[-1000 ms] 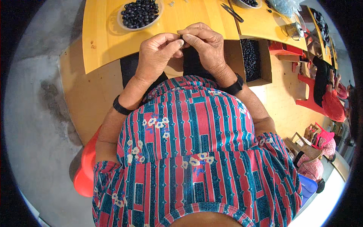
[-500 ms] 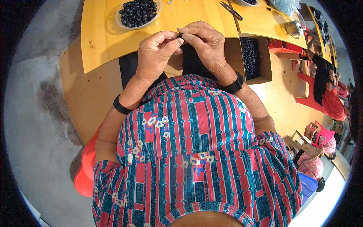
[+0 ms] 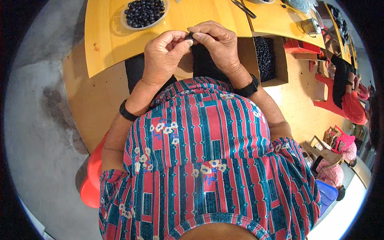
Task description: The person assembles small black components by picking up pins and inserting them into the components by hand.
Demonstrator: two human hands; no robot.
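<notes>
Between the fingertips of both hands is a small black part [image 3: 191, 36], mostly covered by the fingers, held just off the table's front edge. My left hand [image 3: 166, 52] pinches it from the left, thumb against forefinger. From the other side my right hand [image 3: 218, 42] closes thumb and forefinger on it. Beyond my left hand a clear plastic bowl [image 3: 123, 21] stands on the table, filled with black ring-like parts [image 3: 146, 13].
The yellow wooden table [image 3: 108, 48] spans the far side. Black scissors-like tool [image 3: 245, 9] and a metal can [image 3: 310, 27] lie on its right part. A cardboard box [image 3: 282, 66] of small black parts stands below, right. Other people [image 3: 354, 106] sit at far right.
The hands keep their pinch on the small black part, with only slight shifts of the fingers. The view has moved a little, so the bowl appears slightly higher.
</notes>
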